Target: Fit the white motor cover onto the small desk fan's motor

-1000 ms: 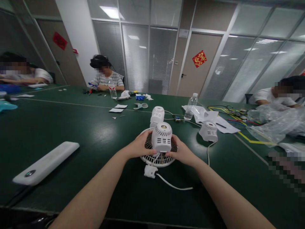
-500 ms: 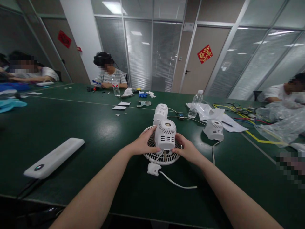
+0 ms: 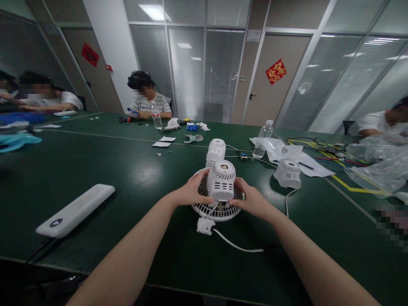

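Observation:
A white vented housing (image 3: 222,182) stands over a round white fan grille (image 3: 219,212) that lies on the table. My left hand (image 3: 194,190) grips the housing's left side, thumb at its lower edge. On the right side, my right hand (image 3: 250,196) holds the same housing, its thumb near the bottom. Parts of both hands' fingers are hidden behind the housing. Just in front of the grille lies a small white part (image 3: 205,226) beside a white cable (image 3: 236,245). Directly behind is a second white housing (image 3: 216,151).
Another white housing (image 3: 287,173) with a cable sits to the right. Behind it are a bottle (image 3: 263,139) and papers (image 3: 314,165). A white power bank (image 3: 76,209) lies at the left. People sit across the green table (image 3: 127,148).
The view has shifted slightly, so the surroundings appear a little further right. Both hands keep the same hold on the housing.

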The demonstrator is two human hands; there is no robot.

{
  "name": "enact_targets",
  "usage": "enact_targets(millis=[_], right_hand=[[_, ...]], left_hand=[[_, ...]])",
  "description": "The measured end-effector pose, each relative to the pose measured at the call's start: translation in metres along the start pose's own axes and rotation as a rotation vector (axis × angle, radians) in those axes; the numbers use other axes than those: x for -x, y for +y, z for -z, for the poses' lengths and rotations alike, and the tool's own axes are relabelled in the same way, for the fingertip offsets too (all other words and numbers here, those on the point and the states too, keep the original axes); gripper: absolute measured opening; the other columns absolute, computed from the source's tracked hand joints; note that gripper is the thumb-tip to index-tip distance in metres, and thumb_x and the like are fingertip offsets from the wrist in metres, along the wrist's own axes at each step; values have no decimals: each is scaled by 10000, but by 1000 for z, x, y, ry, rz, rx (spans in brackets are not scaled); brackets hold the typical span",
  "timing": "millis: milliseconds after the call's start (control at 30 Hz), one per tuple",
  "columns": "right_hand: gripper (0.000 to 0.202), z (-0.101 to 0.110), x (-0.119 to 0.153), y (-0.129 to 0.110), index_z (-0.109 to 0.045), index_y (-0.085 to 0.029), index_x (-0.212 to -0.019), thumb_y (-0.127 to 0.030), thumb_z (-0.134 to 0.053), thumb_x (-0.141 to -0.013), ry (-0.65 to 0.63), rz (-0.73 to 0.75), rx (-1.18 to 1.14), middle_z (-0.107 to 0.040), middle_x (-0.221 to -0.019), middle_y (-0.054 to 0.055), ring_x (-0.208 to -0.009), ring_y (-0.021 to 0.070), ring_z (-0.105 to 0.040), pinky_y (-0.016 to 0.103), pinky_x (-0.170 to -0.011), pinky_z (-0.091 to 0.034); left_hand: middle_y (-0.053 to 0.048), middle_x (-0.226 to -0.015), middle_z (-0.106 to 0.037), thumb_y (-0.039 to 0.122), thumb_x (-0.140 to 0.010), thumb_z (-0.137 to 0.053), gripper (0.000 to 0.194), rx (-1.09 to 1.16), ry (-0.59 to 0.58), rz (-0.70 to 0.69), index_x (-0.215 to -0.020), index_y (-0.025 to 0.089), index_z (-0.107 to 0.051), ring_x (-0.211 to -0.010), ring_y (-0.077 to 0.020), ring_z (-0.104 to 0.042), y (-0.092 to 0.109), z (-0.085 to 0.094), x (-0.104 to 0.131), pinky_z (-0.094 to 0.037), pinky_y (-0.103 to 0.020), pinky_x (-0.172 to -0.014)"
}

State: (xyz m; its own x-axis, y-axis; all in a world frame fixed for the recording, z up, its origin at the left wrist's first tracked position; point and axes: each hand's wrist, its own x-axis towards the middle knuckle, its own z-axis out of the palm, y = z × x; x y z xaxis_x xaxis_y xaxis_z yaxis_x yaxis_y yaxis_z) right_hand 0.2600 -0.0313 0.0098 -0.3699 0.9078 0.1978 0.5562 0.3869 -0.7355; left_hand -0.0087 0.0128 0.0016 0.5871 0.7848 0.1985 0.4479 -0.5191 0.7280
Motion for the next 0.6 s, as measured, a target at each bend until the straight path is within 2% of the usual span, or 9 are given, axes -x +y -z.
enact_targets(millis=[133, 300, 467, 600], right_hand=[[778, -2, 1, 0, -356, -276, -1396, -427, -731, -731, -16, 17, 3, -532, -1349, 81, -1232, 305, -512, 538, -1048, -381], [773, -1, 2, 1, -349, -306, -1395, -420, -732, -734, -47, -27, -22, -516, -1365, 61, -1241, 308, -501, 551, -1054, -371], [741, -3, 7, 1, -363, -262, -1389, -400, -717, -753, -40, -35, -76, -499, -1376, 79, -1261, 297, -479, 538, -1076, -352], [830, -7, 12, 2, -351, -248, -1411, -405, -758, -706, -49, -31, -94, -422, -1436, 97, -1314, 325, -409, 559, -1108, -298]], left_hand=[[-137, -1484, -325, 432, -603, -742, 1082, 41, -34, 28, -1486, 270, -138, -1351, -395, -324, -1, 0, 0, -305, -617, -1069], [-148, -1512, -263, 462, -607, -753, 1093, 46, -43, 32, -1482, 254, -131, -1368, -380, -298, -1, 0, -1, -293, -598, -1087], [-137, -1517, -271, 470, -605, -756, 1091, 1, -39, 34, -1488, 267, -147, -1383, -398, -260, 6, 1, 0, -270, -616, -1092], [-122, -1524, -268, 482, -624, -748, 1081, -19, -57, 27, -1492, 280, -136, -1380, -383, -278, 12, 4, 3, -269, -599, -1105]])
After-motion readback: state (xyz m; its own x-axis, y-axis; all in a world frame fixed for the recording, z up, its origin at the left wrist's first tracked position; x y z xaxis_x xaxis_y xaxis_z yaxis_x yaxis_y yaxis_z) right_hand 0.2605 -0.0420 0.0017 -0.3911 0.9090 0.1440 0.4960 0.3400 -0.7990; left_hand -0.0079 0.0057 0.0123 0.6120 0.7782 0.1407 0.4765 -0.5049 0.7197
